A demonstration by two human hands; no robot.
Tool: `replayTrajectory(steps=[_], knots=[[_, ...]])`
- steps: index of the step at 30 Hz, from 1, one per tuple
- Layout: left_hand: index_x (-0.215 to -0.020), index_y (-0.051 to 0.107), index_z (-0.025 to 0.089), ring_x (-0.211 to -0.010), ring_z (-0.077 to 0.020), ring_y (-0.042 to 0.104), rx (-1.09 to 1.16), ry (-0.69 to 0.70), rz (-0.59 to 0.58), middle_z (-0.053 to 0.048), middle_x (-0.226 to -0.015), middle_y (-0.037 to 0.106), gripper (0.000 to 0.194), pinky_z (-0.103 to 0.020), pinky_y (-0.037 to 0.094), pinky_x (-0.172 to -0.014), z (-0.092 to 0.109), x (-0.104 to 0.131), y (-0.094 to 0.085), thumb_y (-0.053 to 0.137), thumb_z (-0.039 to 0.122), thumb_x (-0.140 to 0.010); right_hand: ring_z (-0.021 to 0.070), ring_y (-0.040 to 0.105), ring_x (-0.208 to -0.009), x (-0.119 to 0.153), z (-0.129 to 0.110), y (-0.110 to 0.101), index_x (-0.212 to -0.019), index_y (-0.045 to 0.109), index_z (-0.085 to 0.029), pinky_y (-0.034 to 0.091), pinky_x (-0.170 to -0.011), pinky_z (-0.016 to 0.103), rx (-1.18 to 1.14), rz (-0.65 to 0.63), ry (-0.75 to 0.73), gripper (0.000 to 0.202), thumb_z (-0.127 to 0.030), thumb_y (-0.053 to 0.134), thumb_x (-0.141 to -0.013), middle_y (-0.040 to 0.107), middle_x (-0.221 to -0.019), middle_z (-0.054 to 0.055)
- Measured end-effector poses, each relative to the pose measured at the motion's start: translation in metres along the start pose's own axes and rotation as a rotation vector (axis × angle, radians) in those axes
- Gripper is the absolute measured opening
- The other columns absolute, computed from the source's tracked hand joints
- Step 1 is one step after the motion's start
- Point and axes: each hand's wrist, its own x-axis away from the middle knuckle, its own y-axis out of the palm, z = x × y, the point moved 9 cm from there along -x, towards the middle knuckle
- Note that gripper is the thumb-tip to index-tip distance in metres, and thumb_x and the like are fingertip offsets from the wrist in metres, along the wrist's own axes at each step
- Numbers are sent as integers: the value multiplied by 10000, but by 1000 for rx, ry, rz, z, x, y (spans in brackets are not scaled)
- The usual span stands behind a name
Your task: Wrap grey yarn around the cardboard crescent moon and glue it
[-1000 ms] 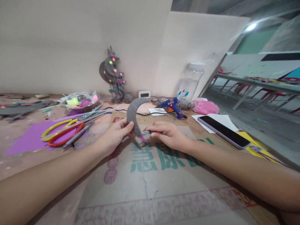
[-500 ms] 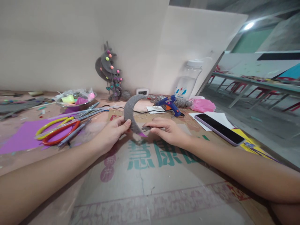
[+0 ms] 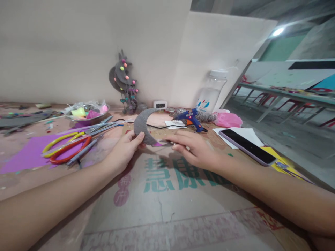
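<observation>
A crescent wrapped in grey yarn stands above the cardboard, its horns pointing right, with a bit of purple showing near the lower tip. My left hand pinches its outer edge at the lower left, thumb in front. At the lower tip, my right hand has its fingers closed round something small and grey, perhaps yarn, mostly hidden by the fingers. Behind the right hand a blue glue gun lies with its small light lit. A finished-looking grey moon ornament with coloured pompoms leans on the back wall.
Scissors with yellow and red handles lie on purple sheet at left, near a bowl of bright pieces. A white timer, water bottle, pink bag and phone stand or lie behind and right.
The crescent has turned in my left hand, its lower tip swinging up and right. My right hand has shifted slightly right, its fingers still closed. The whole view has shifted slightly.
</observation>
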Motion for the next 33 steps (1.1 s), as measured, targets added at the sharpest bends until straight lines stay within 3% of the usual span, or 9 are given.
replayTrajectory(steps=[4, 7, 11, 14, 18, 24, 27, 30, 33], knots=[[-783, 630, 183, -640, -170, 561, -41, 44, 67, 2, -642, 622, 275, -273, 425, -611, 2, -1, -7, 665, 446, -713, 129, 584, -695, 2, -39, 11, -1171, 582, -166, 442, -614, 235, 148, -165, -168, 338, -345, 450, -916, 656, -821, 46], [-786, 610, 183, -642, -146, 539, -58, 60, 56, 20, -649, 593, 249, -255, 411, -635, 1, -2, -8, 648, 423, -734, 139, 569, -694, 1, -51, 11, -1055, 616, -147, 437, -629, 247, 130, -159, -196, 415, -492, 479, -870, 641, -791, 50], [-897, 605, 171, -659, -141, 535, -78, 43, 20, 18, -692, 591, 285, -254, 408, -662, 2, -1, -4, 613, 424, -765, 123, 524, -633, -7, -15, -7, -759, 572, -159, 396, -580, 240, 59, 6, 82, 300, -425, 498, -877, 595, -689, 30], [-942, 612, 161, -728, -159, 554, -127, 49, -13, 0, -750, 606, 295, -268, 415, -705, 11, 2, 3, 605, 403, -775, 102, 493, -571, -5, 26, -7, -804, 557, -167, 371, -528, 222, -71, 56, 382, 210, -368, 532, -861, 584, -666, 2], [-930, 616, 158, -747, -162, 559, -157, 25, -13, -16, -807, 626, 285, -268, 425, -712, 20, 5, 8, 626, 379, -751, 100, 506, -577, -2, 39, 15, -881, 613, -172, 389, -533, 218, -232, 12, 471, 188, -349, 573, -833, 618, -701, 2], [-894, 588, 161, -691, -156, 563, -233, 41, -11, -13, -782, 623, 295, -262, 430, -650, 19, 6, 9, 621, 413, -745, 100, 518, -593, -1, 28, 17, -796, 601, -175, 387, -540, 211, -231, 96, 381, 160, -315, 548, -852, 608, -674, -1], [-926, 560, 159, -579, -133, 511, -311, 106, 2, 10, -689, 575, 353, -249, 399, -560, 22, 7, 10, 600, 468, -761, 94, 485, -571, -5, 12, 14, -744, 564, -168, 364, -542, 216, -93, 88, 234, 174, -283, 522, -867, 568, -631, -8], [-1015, 551, 169, -487, -127, 456, -352, 36, -19, 44, -577, 505, 409, -246, 353, -479, 17, 9, 11, 548, 509, -789, 107, 472, -596, -9, -7, 17, -726, 539, -166, 346, -559, 234, 98, 64, 51, 189, -247, 474, -885, 552, -641, 5], [-753, 592, 173, -562, -138, 504, -323, 86, -71, 14, -589, 540, 318, -248, 387, -546, 19, 8, 12, 532, 481, -807, 127, 480, -643, -11, -20, 29, -762, 546, -166, 344, -586, 251, 222, 12, -98, 206, -246, 429, -911, 571, -690, 25]])
